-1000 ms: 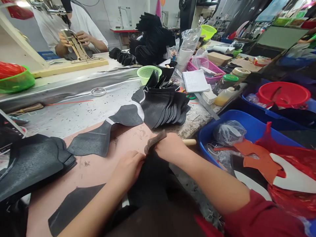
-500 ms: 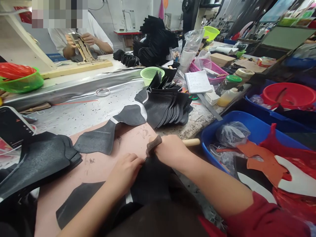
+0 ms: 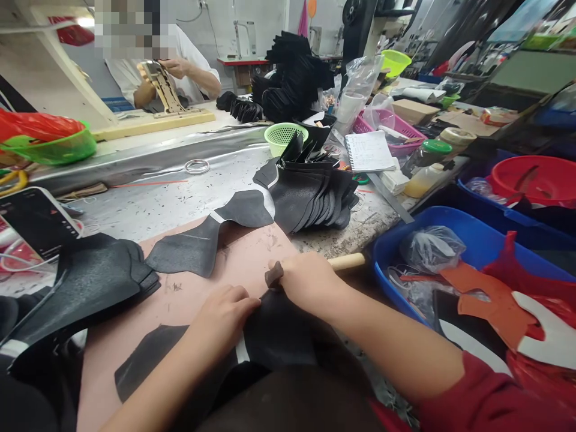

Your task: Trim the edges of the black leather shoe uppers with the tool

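My right hand is closed round a small hammer; its wooden handle sticks out to the right and the dark head sits just above a black leather piece. My left hand presses down on that piece with curled fingers, next to a white strip along its seam. The piece lies on a pink work mat. Another joined black piece lies farther up the mat.
A fanned stack of black leather cuts sits beyond the mat, another pile at left beside a phone. Blue bins with scraps stand right. A notebook, green basket and a seated person are farther back.
The hammer head has come down from above my right hand to just over the leather. My view has shifted slightly left and down.
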Tool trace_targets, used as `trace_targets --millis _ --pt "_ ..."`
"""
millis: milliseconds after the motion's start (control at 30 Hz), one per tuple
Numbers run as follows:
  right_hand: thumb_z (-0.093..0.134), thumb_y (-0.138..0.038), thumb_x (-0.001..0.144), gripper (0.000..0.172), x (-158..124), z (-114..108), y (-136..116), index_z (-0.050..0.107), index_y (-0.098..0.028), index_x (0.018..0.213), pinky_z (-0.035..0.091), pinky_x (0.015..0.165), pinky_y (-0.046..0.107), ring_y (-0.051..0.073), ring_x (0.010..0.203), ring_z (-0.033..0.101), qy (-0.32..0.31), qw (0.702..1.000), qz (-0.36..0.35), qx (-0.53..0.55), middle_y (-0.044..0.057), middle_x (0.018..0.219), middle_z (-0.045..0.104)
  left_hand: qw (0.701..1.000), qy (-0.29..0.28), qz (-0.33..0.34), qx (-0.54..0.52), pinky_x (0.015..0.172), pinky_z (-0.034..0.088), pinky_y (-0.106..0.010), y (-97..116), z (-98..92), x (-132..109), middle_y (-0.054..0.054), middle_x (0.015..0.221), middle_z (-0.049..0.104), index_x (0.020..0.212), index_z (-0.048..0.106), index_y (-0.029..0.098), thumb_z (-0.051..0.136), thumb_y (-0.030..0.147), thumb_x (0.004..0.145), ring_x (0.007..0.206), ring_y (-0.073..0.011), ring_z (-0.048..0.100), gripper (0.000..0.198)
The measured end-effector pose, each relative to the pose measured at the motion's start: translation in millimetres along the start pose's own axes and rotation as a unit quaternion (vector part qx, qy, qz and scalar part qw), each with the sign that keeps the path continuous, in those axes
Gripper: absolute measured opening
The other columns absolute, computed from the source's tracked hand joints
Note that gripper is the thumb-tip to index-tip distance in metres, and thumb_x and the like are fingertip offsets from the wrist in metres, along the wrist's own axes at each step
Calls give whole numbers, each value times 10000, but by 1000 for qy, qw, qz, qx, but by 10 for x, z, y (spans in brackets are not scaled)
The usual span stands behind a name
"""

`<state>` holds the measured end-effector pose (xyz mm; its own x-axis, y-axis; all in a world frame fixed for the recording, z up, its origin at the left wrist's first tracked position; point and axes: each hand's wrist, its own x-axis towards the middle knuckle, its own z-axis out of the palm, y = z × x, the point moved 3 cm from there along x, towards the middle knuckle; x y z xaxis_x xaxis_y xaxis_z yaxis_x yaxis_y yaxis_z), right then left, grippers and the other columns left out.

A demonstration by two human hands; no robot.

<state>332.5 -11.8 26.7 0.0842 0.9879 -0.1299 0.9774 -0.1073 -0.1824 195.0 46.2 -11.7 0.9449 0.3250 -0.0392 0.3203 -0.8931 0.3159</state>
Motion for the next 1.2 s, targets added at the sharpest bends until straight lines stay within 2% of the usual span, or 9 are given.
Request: trace_targets --millis 133,267,333,467,567,700,833,967,1200 --pt "420 -166 782 185 -3 34 -71 598 -201 817 366 553 243 163 657 600 -18 1000 -20 13 26 742 669 1000 1 -14 -18 627 433 -271 -40 0 -72 -56 723 588 786 645 177 341 95 791 695 -165 549 315" --pt "418 -167 788 178 -11 36 -128 591 -206 803 351 555 237 152 654 595 -11 999 -29 17 21 712 663 999 0 -4 -35 658 438 -272 -76 3 -167 -43 770 585 914 639 217 333 73 778 715 -157 545 365" --pt "401 -171 796 193 -17 26 -165 589 -210 823 343 540 240 151 642 592 -3 999 -33 21 17 707 660 999 1 -13 -46 656 439 -272 -100 11 -210 -44 767 581 891 635 203 338 84 783 713 -157 541 337" --pt "411 -148 772 202 -9 65 -251 592 -201 848 340 526 253 163 650 591 -41 998 -44 18 23 756 666 998 30 -15 -44 647 429 -272 -128 11 -279 -55 746 573 817 638 180 336 133 824 701 -157 529 306" --pt "391 -153 788 212 2 77 -306 590 -212 830 336 529 254 165 642 591 -19 998 -48 23 18 720 660 998 37 -11 -47 646 427 -266 -135 13 -332 -50 766 576 881 635 199 338 131 833 711 -152 532 309" --pt "412 -147 775 188 8 104 -376 577 -201 848 312 501 252 170 628 593 -26 998 -53 6 21 703 654 996 61 -19 -55 653 431 -266 -158 21 -420 -40 739 570 791 620 174 338 122 828 707 -150 526 289" --pt "382 -153 797 214 18 97 -435 583 -213 836 314 523 255 165 648 592 -37 998 -48 8 18 703 652 996 74 3 -45 681 432 -280 -179 22 -493 -39 784 581 871 612 187 338 130 847 737 -156 524 281" --pt "381 -152 794 215 24 115 -498 584 -202 846 310 536 252 160 655 583 -42 997 -65 11 27 732 657 994 98 32 -42 644 427 -254 -228 1 -543 -41 747 590 802 602 158 331 134 859 683 -138 520 278" --pt "369 -155 803 227 17 127 -576 571 -211 889 307 547 259 164 663 577 -45 996 -69 -17 28 754 650 993 79 81 -20 676 420 -254 -331 -3 -610 -40 798 602 895 613 181 334 106 861 729 -140 523 291"
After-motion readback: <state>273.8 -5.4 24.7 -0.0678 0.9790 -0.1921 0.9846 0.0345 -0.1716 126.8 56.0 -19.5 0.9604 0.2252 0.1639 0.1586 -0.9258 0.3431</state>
